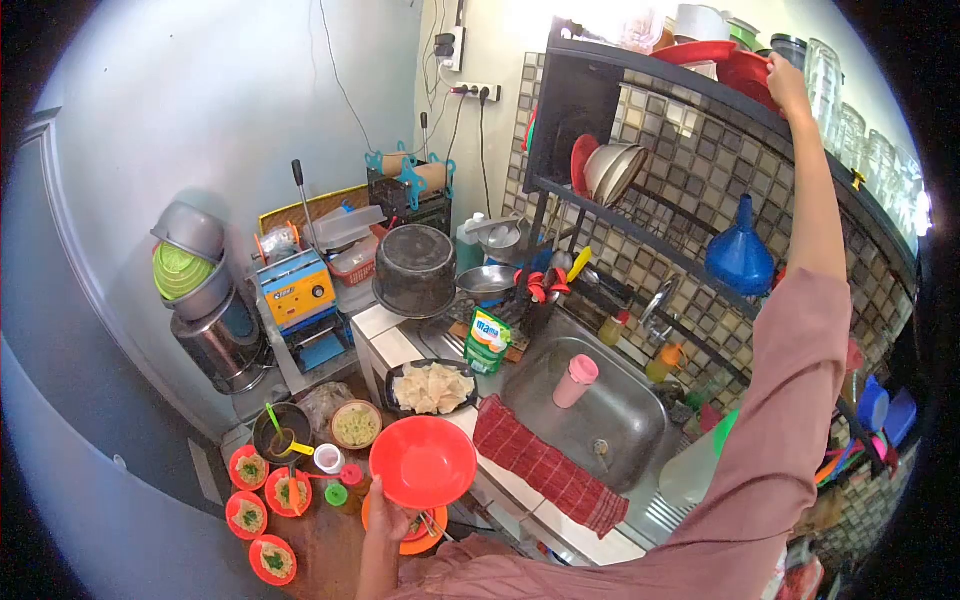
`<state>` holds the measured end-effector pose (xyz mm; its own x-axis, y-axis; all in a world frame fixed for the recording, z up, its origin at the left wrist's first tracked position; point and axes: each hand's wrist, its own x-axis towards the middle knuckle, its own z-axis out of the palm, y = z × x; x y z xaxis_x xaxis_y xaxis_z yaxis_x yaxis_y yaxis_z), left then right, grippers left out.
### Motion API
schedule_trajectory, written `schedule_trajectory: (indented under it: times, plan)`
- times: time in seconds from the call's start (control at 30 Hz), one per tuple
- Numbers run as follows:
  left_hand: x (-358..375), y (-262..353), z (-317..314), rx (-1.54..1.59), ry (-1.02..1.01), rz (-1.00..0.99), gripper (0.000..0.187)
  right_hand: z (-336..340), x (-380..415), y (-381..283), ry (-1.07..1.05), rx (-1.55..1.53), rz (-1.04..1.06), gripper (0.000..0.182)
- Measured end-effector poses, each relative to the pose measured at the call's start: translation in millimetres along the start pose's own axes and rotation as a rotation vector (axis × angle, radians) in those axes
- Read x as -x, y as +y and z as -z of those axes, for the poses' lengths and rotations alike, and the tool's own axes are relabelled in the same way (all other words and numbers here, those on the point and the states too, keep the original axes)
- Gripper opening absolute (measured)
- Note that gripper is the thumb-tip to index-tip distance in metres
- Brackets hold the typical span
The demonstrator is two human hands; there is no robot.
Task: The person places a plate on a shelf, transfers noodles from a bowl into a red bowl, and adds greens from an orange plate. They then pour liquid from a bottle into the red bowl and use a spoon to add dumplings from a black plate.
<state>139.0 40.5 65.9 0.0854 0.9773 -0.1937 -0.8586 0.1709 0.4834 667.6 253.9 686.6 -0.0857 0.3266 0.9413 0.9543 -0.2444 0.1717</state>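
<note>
My left hand (390,515) grips the near rim of a red bowl (423,462), which shows no contents. Up at the top of the rack my right hand (788,85) is closed at the edge of another red bowl (748,80); its fingertips are partly hidden. A second red dish (692,52) lies beside that one on the shelf. Below the left hand an orange plate (425,543) with red dishware on it is partly covered. Several red plates of food (272,560) stand on the brown surface to the left.
A black tray of chips (433,388) sits on the counter near the steel sink (640,425), where a pink tumbler (575,381) stands. A red cloth (545,465) hangs over the sink's edge. Glass jars (823,80) line the shelf beside my right hand. A blue funnel (740,250) hangs below.
</note>
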Motion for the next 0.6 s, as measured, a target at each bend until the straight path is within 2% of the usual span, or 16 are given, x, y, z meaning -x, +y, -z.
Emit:
schedule_trajectory:
  times: [0.07,0.13,0.17,0.23,0.37,0.43,0.6]
  plan:
    - [0,-1,-1,0.005,-0.008,-0.003,0.063,3,0,-4,0.034,0.055,-0.029,0.021]
    - [0,-1,-2,0.011,-0.017,-0.007,0.063,9,5,-14,0.107,-0.022,-0.364,0.025]
    - [0,-1,-2,-0.004,-0.016,-0.003,0.064,8,3,-12,0.107,-0.022,-0.363,0.025]
    - [0,-1,-2,-0.020,-0.014,0.001,0.065,3,0,-2,0.355,-0.104,-0.366,0.027]
    - [0,0,-11,0.011,-0.074,0.001,0.065,7,-1,-1,0.391,-0.103,-0.410,0.027]
    - [-1,-1,-13,0.022,-0.072,0.000,0.065,15,5,-9,0.505,-0.188,-0.336,0.028]
    - [-2,-4,-6,0.010,-0.061,0.003,0.063,30,13,-30,0.634,-0.206,-0.189,0.026]
